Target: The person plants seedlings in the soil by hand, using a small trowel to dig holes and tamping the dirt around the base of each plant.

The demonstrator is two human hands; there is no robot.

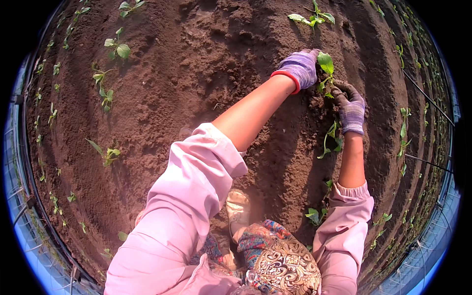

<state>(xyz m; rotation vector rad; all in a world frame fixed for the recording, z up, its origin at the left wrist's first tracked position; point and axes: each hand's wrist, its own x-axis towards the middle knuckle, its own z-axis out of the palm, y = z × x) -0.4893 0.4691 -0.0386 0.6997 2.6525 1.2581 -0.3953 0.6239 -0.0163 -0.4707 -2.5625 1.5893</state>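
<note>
A young leafy seedling (326, 64) stands in the soil between my two gloved hands. My left hand (300, 70), in a purple knit glove with a red cuff, reaches the ground on its left side; its fingertips are mostly hidden. On the other side, my right hand (350, 107) curls its soil-darkened fingers around loose soil near the stem's base. Whether either hand grips the stem or just the soil, I cannot tell. Closer to me, another seedling (328, 142) droops along the same row.
Farther up the row grows another seedling (312, 18). A second row includes a seedling (118, 48) on the left. My shoe (238, 208) rests in the brown furrow. Thin dark rods (427, 94) cross the right-hand rows. Blue sheeting (16, 177) borders the bed.
</note>
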